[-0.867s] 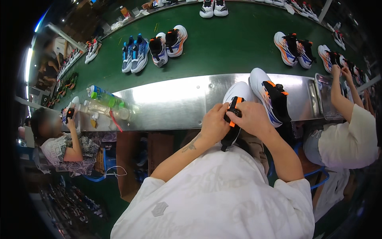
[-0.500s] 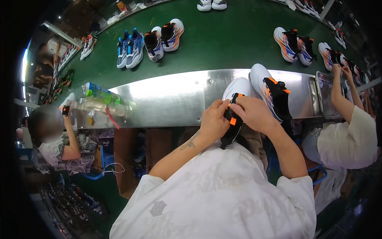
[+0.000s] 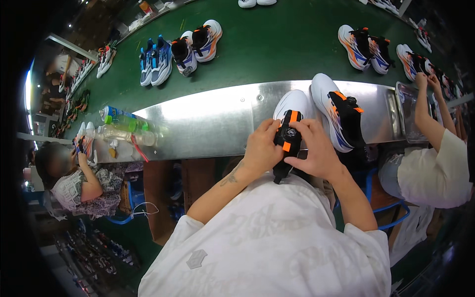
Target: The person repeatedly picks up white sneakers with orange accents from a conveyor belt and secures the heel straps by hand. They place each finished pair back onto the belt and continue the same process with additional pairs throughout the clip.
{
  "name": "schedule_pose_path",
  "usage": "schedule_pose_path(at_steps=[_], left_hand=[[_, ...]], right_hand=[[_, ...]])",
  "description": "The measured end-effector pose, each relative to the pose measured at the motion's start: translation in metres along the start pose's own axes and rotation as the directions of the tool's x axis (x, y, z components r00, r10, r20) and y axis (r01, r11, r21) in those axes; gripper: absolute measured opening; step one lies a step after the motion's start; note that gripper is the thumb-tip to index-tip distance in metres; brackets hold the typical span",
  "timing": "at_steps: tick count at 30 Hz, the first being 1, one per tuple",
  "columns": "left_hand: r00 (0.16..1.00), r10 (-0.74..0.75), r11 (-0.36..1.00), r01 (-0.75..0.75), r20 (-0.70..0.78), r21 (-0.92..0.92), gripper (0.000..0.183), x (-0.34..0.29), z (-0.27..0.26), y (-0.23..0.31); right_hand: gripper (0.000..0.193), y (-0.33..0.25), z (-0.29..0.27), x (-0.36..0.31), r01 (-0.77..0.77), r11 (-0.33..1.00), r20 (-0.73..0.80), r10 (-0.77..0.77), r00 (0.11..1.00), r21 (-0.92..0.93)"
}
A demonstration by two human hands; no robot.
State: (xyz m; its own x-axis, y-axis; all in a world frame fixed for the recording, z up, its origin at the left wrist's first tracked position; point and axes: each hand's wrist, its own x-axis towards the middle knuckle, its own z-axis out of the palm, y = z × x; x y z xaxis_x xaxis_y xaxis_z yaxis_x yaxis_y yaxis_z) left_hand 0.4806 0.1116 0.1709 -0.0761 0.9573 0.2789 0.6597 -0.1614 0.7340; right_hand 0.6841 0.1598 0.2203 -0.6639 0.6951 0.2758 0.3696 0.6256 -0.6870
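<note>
A white-toed sneaker (image 3: 290, 103) with a black upper, orange tabs and a round black dial points away from me, its heel close to my shirt. My left hand (image 3: 262, 146) is closed on its left side, fingers against the black upper. My right hand (image 3: 319, 151) is at the shoe's right side, thumb and forefinger apart beside the dial; whether the fingertips touch the upper I cannot tell. A matching sneaker (image 3: 341, 119) stands just to the right on the metal ledge, its dial and orange tabs showing.
The steel ledge (image 3: 208, 119) edges a green work surface (image 3: 277, 44). Plastic bottles (image 3: 123, 121) lie at its left; a metal tray (image 3: 408, 114) is at its right. Blue sneakers (image 3: 157, 62) and several white-and-orange ones stand farther back. One person works at each side.
My right hand has drawn back from the dial and its fingers have spread, uncovering the dial. My left hand stays on the shoe. The person at left now holds shoes lower.
</note>
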Motion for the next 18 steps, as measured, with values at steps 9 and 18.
schedule_pose_path(at_steps=[9,18], left_hand=[[0.996,-0.038,0.988,0.027,0.074,0.154,0.039,0.019,-0.036,0.004],[0.916,-0.347,0.859,0.396,-0.200,0.324,0.026,0.021,-0.129,-0.073]], right_hand=[[0.065,-0.011,-0.019,0.021,-0.040,0.998,0.065,0.043,0.997,-0.052],[0.055,0.074,-0.122,0.021,0.003,0.873,0.240,0.131,0.962,-0.488]])
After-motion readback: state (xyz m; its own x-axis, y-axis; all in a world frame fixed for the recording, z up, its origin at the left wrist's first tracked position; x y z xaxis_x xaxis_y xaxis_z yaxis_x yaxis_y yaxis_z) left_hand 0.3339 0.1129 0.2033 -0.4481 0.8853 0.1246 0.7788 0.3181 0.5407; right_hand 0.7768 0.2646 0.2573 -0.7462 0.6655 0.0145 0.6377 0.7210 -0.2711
